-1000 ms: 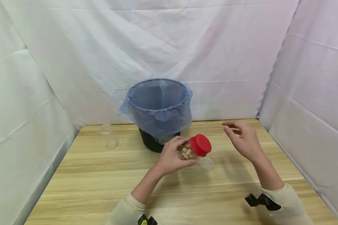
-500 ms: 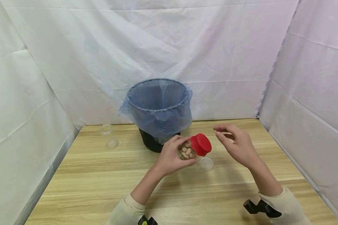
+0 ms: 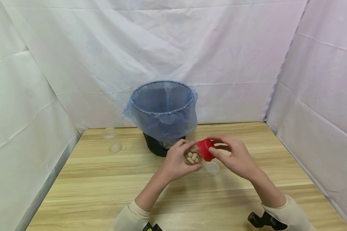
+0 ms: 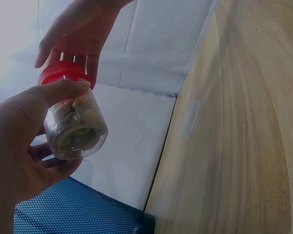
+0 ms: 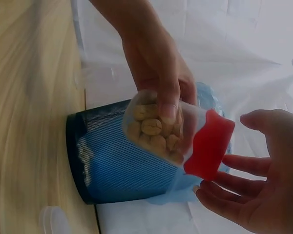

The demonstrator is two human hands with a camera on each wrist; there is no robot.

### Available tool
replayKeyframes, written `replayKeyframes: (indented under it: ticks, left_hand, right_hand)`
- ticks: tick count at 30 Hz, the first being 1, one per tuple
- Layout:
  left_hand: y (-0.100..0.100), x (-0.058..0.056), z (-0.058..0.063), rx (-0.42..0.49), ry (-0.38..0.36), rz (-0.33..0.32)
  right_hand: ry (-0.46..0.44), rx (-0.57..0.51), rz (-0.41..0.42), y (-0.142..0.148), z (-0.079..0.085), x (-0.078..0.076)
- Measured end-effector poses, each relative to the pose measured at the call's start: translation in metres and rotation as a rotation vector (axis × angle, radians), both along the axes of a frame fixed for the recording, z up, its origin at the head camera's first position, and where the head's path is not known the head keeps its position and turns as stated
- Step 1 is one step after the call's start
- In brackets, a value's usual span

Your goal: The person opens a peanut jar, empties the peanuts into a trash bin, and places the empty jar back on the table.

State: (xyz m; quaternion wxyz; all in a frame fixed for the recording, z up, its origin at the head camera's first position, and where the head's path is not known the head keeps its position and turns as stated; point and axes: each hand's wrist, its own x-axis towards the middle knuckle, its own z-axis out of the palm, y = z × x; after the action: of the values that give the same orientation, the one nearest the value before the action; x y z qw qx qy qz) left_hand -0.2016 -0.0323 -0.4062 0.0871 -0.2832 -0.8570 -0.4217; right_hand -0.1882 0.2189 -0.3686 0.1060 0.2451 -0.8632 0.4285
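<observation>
My left hand [image 3: 176, 162] grips a clear plastic jar [image 4: 74, 127] holding tan, shelled-looking nuts [image 5: 151, 127] that resemble peanuts. The jar is raised over the table and tilted, its red lid [image 3: 205, 150] facing right. My right hand [image 3: 234, 157] is at the lid; in the head view its thumb overlaps the red edge. From the right wrist, the thumb stands a little apart from the lid while the fingertips [image 5: 229, 160] lie right at its far edge. The fingers are spread and only slightly bent.
Behind the jar stands a black mesh bin [image 3: 154, 144] lined with a blue bag [image 3: 164, 123]. An uncapped clear jar [image 3: 112, 140] is at the back left. Below the held jar, a translucent round lid [image 3: 212, 168] lies on the wooden table [image 3: 110, 189]. White curtains [image 3: 234, 64] enclose the table.
My right hand has moved left and slightly down, from beside the jar to its red lid. My left hand and the jar have hardly moved.
</observation>
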Motion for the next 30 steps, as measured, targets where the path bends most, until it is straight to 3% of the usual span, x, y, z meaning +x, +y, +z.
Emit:
replayKeyframes:
  ticks: [15,19,25,30]
  left_hand:
    - [0.0022,0.0026,-0.0014,-0.058,0.026,-0.013]
    - [0.0009,0.0044,-0.0034,-0.082,0.068,-0.018]
    - [-0.0017,0.0048,-0.0074,-0.044,0.154,-0.042]
    - [-0.0022,0.0042,-0.0087,-0.016,0.150,-0.071]
  right_hand:
    - [-0.047,-0.001,-0.023,-0.0066,0.0001,0.0052]
    - [-0.053,-0.011,-0.023,-0.0071,0.0005,0.0074]
    - [-0.040,-0.026,0.013,-0.0094,0.0019,0.0092]
    - [-0.016,-0.027,0.043,-0.0093,0.0023,0.0095]
